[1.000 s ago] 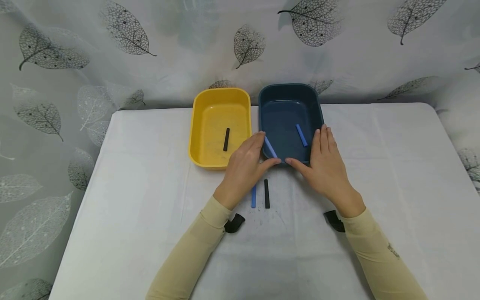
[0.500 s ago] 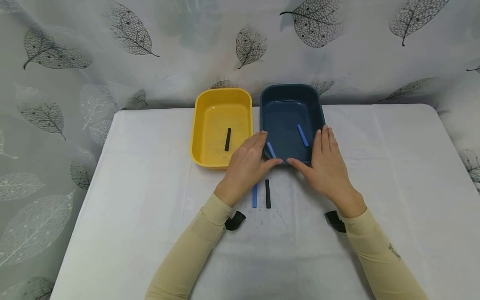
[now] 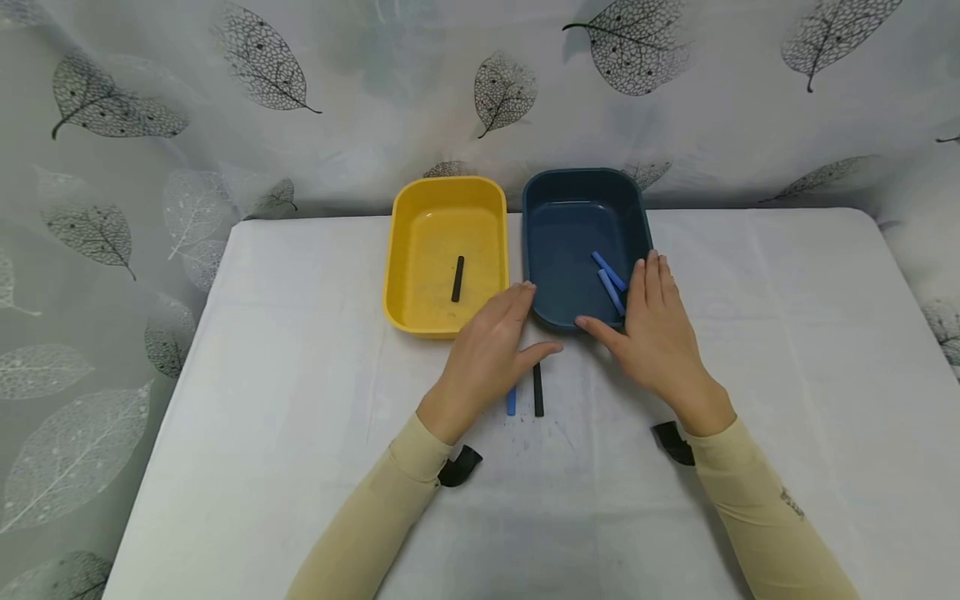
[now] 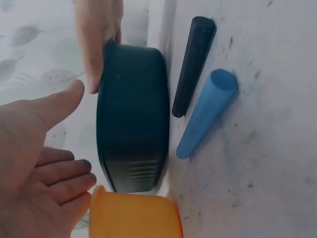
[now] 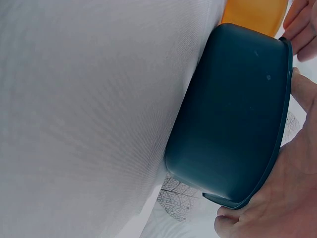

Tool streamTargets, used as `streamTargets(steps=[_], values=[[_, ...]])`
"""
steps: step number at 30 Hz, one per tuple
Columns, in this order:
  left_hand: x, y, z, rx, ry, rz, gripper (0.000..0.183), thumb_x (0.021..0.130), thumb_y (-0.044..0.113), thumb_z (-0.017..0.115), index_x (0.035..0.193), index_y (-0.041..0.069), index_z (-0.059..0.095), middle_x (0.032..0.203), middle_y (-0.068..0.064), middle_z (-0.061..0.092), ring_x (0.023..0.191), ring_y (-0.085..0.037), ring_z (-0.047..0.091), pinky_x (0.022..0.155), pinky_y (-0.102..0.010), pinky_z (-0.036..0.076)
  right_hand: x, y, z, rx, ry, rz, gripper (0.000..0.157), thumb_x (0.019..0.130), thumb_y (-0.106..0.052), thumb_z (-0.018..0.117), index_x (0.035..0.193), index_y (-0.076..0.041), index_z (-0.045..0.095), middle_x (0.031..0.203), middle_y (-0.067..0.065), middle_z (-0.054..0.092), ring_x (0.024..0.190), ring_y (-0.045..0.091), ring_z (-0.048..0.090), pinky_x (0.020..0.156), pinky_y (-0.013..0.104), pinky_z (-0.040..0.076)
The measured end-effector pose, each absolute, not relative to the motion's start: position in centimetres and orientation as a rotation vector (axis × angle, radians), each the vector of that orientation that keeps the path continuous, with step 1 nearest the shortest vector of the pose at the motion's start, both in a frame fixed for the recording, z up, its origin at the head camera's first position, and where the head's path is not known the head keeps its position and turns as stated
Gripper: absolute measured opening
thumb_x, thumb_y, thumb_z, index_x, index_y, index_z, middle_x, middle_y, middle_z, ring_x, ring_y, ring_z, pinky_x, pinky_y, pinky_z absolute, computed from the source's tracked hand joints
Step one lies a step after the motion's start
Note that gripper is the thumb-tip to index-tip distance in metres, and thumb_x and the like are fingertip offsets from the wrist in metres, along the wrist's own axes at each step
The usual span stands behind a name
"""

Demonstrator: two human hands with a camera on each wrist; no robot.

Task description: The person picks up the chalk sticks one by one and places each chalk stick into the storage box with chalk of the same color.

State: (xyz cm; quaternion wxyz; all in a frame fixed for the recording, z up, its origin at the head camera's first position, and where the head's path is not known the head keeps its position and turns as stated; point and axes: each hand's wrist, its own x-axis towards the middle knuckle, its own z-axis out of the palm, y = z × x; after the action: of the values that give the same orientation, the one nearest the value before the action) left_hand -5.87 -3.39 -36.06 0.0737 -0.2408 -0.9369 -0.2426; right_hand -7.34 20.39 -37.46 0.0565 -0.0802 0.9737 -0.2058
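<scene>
A dark blue bin (image 3: 558, 242) holds two blue crayon-like sticks (image 3: 611, 292), lying together near its right front corner. My right hand (image 3: 660, 333) rests on that corner, thumb at the front rim and fingers straight along the right side. Off the left front corner is my left hand (image 3: 487, 346), fingers straight, thumb spread, holding nothing. Its fingertips lie close to the rims of both bins; contact is unclear. On the table in front, partly covered by the left hand in the head view, lie a blue stick (image 4: 207, 114) and a black stick (image 4: 194, 67).
To the left stands a yellow bin (image 3: 420, 267) with one black stick (image 3: 457, 279) inside. Dark smudges mark the white tablecloth (image 3: 555, 500) by the loose sticks. A leaf-patterned curtain (image 3: 345, 150) hangs behind the table's back edge.
One blue stick in the dark blue bin has shifted from the left front corner to beside the other at the right. My left hand has drawn back from the bin's front corner; the right stays there.
</scene>
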Motion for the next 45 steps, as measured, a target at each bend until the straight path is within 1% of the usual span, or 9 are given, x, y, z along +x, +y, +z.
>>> streamTargets(steps=[7,11,15,20,25,30,37,45], values=[[-4.6,-4.0,-36.0,-0.772,-2.775,-0.665,0.080,0.085,0.045,0.082,0.143,-0.003,0.055,0.144,-0.017,0.061,0.133,-0.028,0.059,0.113,-0.036,0.047,-7.3,20.5,-37.5,-0.243,2.959,-0.623,0.114,0.097,-0.072,0.046,0.157,0.012,-0.002,0.167,0.029,-0.013,0.157,0.045,-0.009,0.127,0.060,0.007],[-4.1,-4.2,-36.2,-0.777,-2.772,-0.661,0.081,0.083,0.045,0.084,0.143,-0.003,0.056,0.143,-0.017,0.061,0.132,-0.027,0.060,0.111,-0.036,0.049,-7.5,20.7,-37.4,-0.235,2.956,-0.610,0.114,0.096,-0.072,0.047,0.157,0.012,-0.002,0.167,0.028,-0.014,0.157,0.044,-0.010,0.128,0.059,0.006],[-3.5,-4.6,-36.4,-0.834,-2.751,-0.676,0.080,0.081,0.041,0.086,0.141,-0.002,0.057,0.142,-0.015,0.062,0.131,-0.026,0.061,0.110,-0.035,0.050,-7.4,20.8,-37.3,-0.235,2.959,-0.614,0.114,0.096,-0.072,0.046,0.157,0.012,-0.002,0.167,0.028,-0.014,0.157,0.044,-0.011,0.128,0.059,0.005],[-2.4,-5.2,-36.8,-0.938,-2.727,-0.712,0.076,0.079,0.032,0.089,0.140,-0.001,0.058,0.141,-0.014,0.063,0.133,-0.025,0.059,0.111,-0.034,0.049,-7.4,20.7,-37.4,-0.232,2.963,-0.622,0.115,0.096,-0.072,0.047,0.157,0.012,-0.001,0.167,0.029,-0.012,0.158,0.043,-0.010,0.128,0.058,0.005],[-1.7,-5.9,-37.2,-1.003,-2.767,-0.727,0.080,0.077,0.033,0.091,0.141,-0.001,0.057,0.141,-0.014,0.063,0.133,-0.025,0.060,0.111,-0.034,0.049,-7.5,20.7,-37.4,-0.223,2.965,-0.622,0.114,0.096,-0.071,0.049,0.157,0.012,0.000,0.168,0.028,-0.012,0.158,0.043,-0.009,0.128,0.058,0.006],[-1.6,-6.7,-38.0,-1.003,-2.906,-0.749,0.085,0.077,0.036,0.090,0.144,-0.002,0.054,0.145,-0.014,0.060,0.136,-0.025,0.058,0.115,-0.037,0.045,-7.5,20.7,-37.4,-0.224,2.960,-0.628,0.114,0.096,-0.071,0.049,0.157,0.012,-0.001,0.168,0.028,-0.012,0.158,0.043,-0.009,0.128,0.058,0.005],[-2.0,-7.1,-38.7,-0.955,-3.035,-0.799,0.089,0.076,0.035,0.091,0.146,-0.001,0.052,0.149,-0.015,0.057,0.138,-0.027,0.055,0.117,-0.038,0.043,-7.5,20.6,-37.5,-0.226,2.957,-0.628,0.115,0.096,-0.072,0.048,0.157,0.012,-0.001,0.167,0.028,-0.012,0.158,0.044,-0.009,0.128,0.059,0.006],[-2.3,-7.6,-39.0,-0.947,-3.126,-0.871,0.087,0.078,0.036,0.090,0.148,0.002,0.051,0.151,-0.010,0.055,0.142,-0.022,0.052,0.118,-0.036,0.042,-7.4,20.4,-37.5,-0.226,2.951,-0.631,0.115,0.096,-0.070,0.050,0.157,0.012,-0.001,0.167,0.028,-0.013,0.158,0.043,-0.009,0.128,0.058,0.006]])
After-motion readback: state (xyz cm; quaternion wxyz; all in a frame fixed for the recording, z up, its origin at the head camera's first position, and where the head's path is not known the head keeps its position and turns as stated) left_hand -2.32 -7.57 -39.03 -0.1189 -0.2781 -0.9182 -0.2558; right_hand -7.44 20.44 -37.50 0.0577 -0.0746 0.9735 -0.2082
